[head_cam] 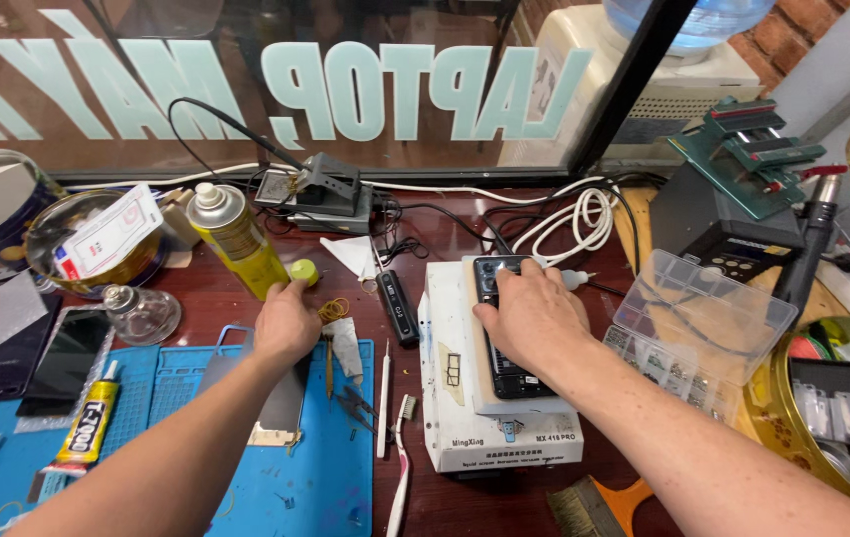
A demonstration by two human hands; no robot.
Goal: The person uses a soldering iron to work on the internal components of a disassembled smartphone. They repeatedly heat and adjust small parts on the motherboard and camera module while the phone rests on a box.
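Observation:
My right hand presses flat on a dark phone that lies on top of a white box-shaped machine in the middle of the desk. My left hand reaches forward over the blue work mat, fingers curled beside a yellow spray can and its small yellow cap; whether it grips anything I cannot tell. A grey metal plate lies under my left wrist. Tweezers and a thin white tool lie between the hands.
Glue tubes and two dark phones lie at the left. A clear parts box and a round gold tin stand at the right. A soldering stand, white cables and a glass pane are behind.

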